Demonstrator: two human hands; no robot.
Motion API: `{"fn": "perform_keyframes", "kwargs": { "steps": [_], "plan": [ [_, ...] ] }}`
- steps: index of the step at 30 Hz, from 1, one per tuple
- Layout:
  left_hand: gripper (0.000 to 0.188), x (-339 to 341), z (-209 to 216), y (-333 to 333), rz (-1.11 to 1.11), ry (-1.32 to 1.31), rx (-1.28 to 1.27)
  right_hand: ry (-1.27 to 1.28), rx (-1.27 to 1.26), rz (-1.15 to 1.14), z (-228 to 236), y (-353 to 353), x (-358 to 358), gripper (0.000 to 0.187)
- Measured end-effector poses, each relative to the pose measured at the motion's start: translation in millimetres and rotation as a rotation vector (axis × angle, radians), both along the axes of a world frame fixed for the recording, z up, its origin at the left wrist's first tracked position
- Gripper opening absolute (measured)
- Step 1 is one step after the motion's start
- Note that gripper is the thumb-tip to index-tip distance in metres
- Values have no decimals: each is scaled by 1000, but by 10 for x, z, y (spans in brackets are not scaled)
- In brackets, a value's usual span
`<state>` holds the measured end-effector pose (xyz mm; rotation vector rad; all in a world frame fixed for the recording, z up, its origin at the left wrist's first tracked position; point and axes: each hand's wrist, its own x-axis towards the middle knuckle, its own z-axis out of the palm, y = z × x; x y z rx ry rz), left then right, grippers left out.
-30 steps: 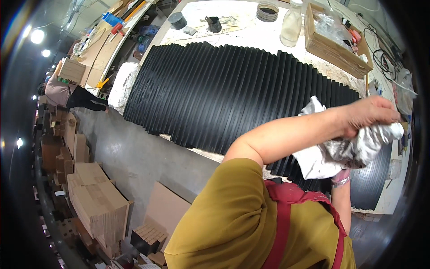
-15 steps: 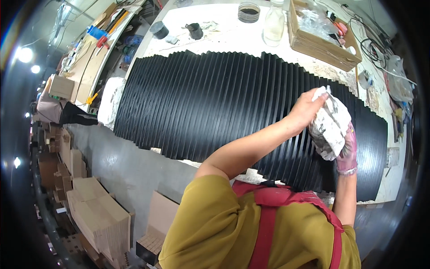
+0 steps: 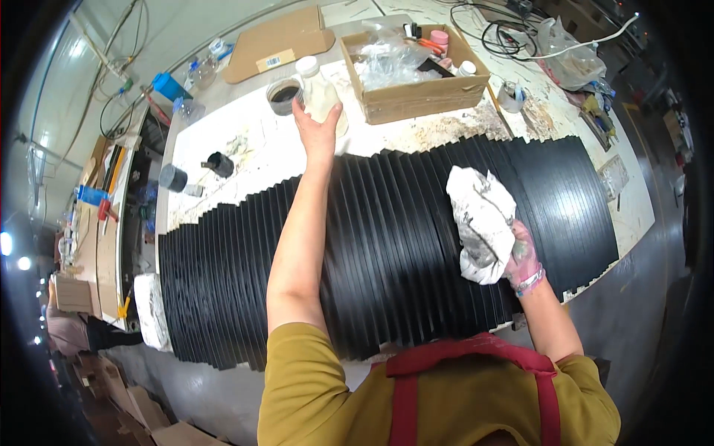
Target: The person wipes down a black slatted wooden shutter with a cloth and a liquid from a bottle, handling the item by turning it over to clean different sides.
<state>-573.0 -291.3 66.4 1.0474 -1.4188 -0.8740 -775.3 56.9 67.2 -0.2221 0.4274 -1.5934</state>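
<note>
A long row of black ridged strips (image 3: 387, 245), packed side by side, lies across the table. My left hand (image 3: 318, 134), bare, is stretched out over their far edge with thumb and fingers spread around the near side of a clear bottle with a white cap (image 3: 318, 88). Whether the fingers touch the bottle I cannot tell. My right hand (image 3: 523, 256), in a stained pink glove, is closed on a crumpled white cloth (image 3: 482, 223) with dark smudges, above the right part of the strips. Some of its fingers are hidden by the cloth.
Left of the bottle stands a round jar of dark liquid (image 3: 284, 97). An open cardboard box (image 3: 424, 102) of plastic bags and small containers sits behind the strips. Two small dark cups (image 3: 173, 178) are at the left, and black cables (image 3: 513, 37) at the far right.
My left hand has let go of the cloth and reached forward and left to the bottle. My right hand keeps the cloth. The view has turned to the right.
</note>
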Motion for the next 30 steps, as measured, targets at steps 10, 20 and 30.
{"fn": "perform_keyframes", "kwargs": {
  "steps": [10,20,30],
  "plan": [
    [79,-72,507,213,-79,-339,-316,151,138,-187,-117,306,-344,46],
    [77,621,746,2423,-270,-892,-630,412,-173,79,360,-248,-86,40],
    [70,1054,836,4139,171,-1094,-313,544,-35,510,234,-140,441,39]
  ]
}}
